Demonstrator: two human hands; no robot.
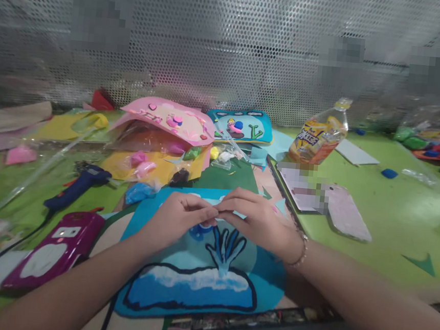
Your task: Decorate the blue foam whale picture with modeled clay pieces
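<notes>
My left hand [185, 214] and my right hand [256, 217] meet fingertip to fingertip over a blue craft sheet [267, 279]. Both are closed in a pinch, and whatever lies between the fingertips is too small and hidden to make out. On the sheet, below my fingers, a dark-outlined blue plant shape [225, 250] rises from a blue and white base shape [194, 288]. A small dark blue piece [201, 231] shows just under my left fingertips. The upper part of the sheet is partly covered by my hands.
Left of me lie a dark blue glue gun [79, 186] with a cord and a purple phone case [56, 251]. Pink [166, 119] and teal [242, 126] decorated sheets stand behind. To the right are a drink bottle [318, 135], a pale phone [349, 212] and a green scrap [422, 264].
</notes>
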